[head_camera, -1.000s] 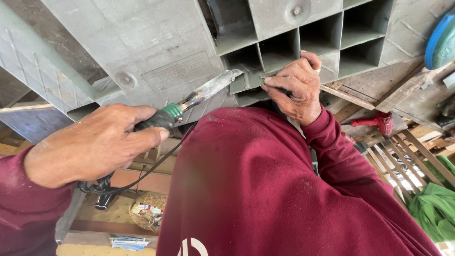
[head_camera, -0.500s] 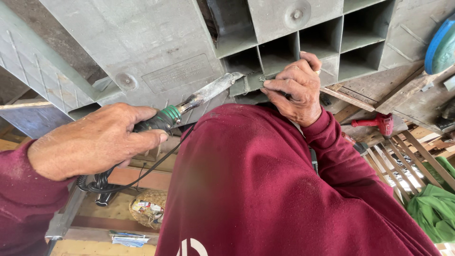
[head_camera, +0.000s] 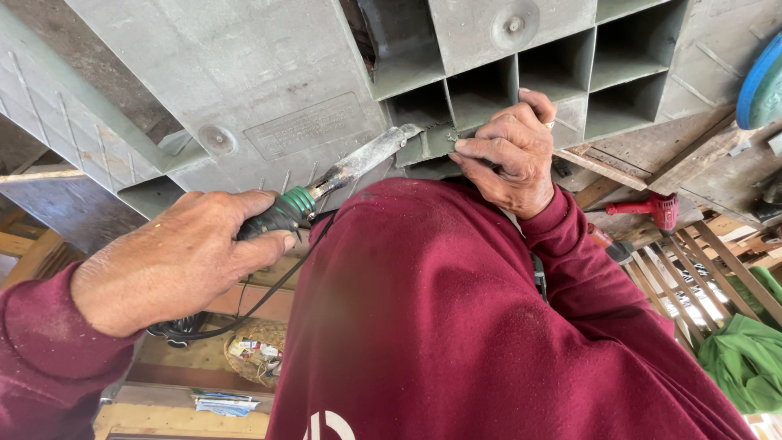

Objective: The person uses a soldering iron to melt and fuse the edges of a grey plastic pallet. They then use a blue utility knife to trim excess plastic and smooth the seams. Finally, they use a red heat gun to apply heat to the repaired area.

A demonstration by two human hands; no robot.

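Soldering iron (head_camera: 342,175) with a green and black handle lies across the middle of the frame, and its crusted metal shaft points up and right to the lower edge of the grey plastic crate (head_camera: 269,90), which fills the upper part of the frame. At the centre left, the left hand (head_camera: 175,261) is clenched around the handle; a black cord (head_camera: 269,293) hangs down from it. To do this well, I judge the tip should stay steady on the broken edge and move slowly, so the plastic melts evenly. At the upper right of centre, the right hand (head_camera: 509,151) is closed on the crate's rib just beside the tip, and it seems to pinch a thin strip there, but this is too small to tell surely. Its fingers are very near the hot tip, which is a risk. The dark red sweatshirt (head_camera: 456,326) covers the lower middle. Further right lie a red tool (head_camera: 648,208), wooden slats (head_camera: 717,269) and a green cloth (head_camera: 745,358).
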